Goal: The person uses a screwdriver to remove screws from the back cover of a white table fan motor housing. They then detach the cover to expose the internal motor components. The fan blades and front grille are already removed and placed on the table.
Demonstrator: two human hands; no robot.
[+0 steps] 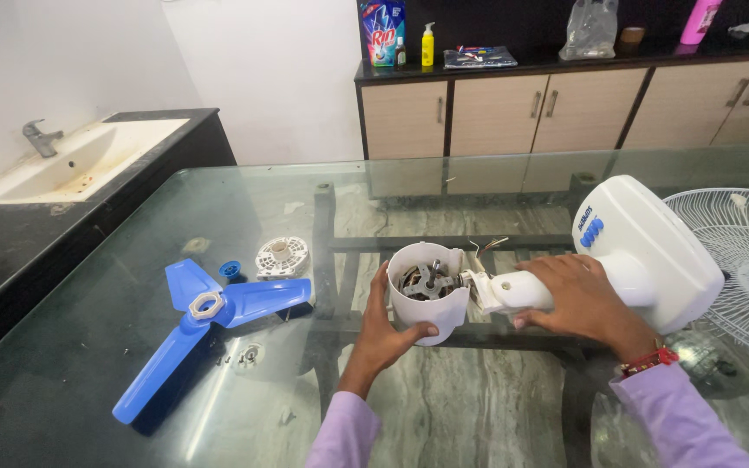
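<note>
Head view, looking down on a glass table: both forearms, in lilac sleeves, reach forward from the bottom edge toward a dismantled white table fan lying on its side near the table's middle. The left hand comes up from below with the wrist slightly bent, its fingers curled around the near and left wall of the white motor housing, thumb pressing along the lower front rim; the cup-shaped housing faces upward, showing the metal motor parts inside. The right hand lies palm down over the fan's white neck, fingers wrapped across it and pointing left, with a red thread band at the wrist. The neck joins the housing on its left and the broad white fan base, with blue buttons, on its right. Left of the hands, well apart from them, a blue three-blade propeller rests flat on the glass, with a small blue cap and a round white vented cover just beyond it. A white wire fan guard lies at the right edge.
</note>
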